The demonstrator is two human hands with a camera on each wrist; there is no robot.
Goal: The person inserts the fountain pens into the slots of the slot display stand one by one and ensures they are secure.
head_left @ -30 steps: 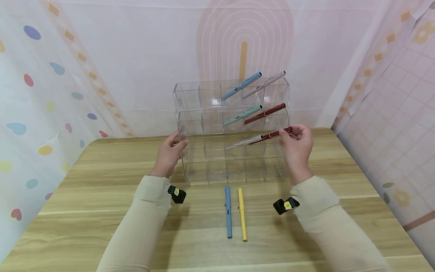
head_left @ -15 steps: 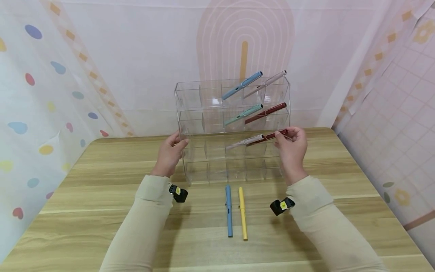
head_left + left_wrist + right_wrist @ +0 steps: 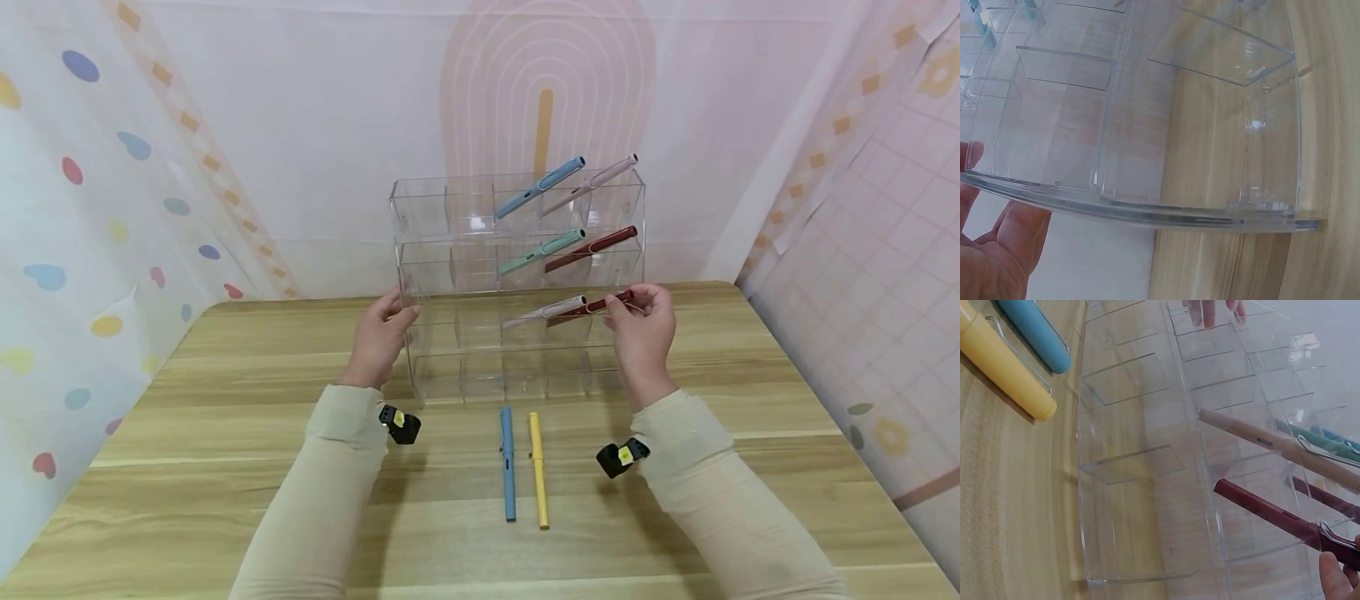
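A clear acrylic pen rack [image 3: 431, 271] with four tiers of compartments stands upright on the table. My left hand [image 3: 375, 340] holds its left side panel, thumb in front and fingers behind. My right hand [image 3: 647, 337] pinches a dark red pen [image 3: 1263, 512] near its clip; the lower end lies in a third-tier compartment. Just left of it, a pale pen [image 3: 1241, 431] rests slanted. Above sit a mint green pen [image 3: 542, 252] and another dark red pen [image 3: 592, 248]. On the top tier lean a light blue pen [image 3: 540, 187] and a pale lilac pen [image 3: 592, 185].
In front of the rack, a blue pen [image 3: 507, 467] and a yellow pen [image 3: 538, 471] lie side by side on the wooden table [image 3: 225, 417]. A patterned cloth backdrop [image 3: 337, 150] hangs behind and along both sides.
My right hand has moved left and slightly down, sliding the dark red pen further into its third-tier compartment. My left hand keeps its hold on the rack. The view has shifted slightly.
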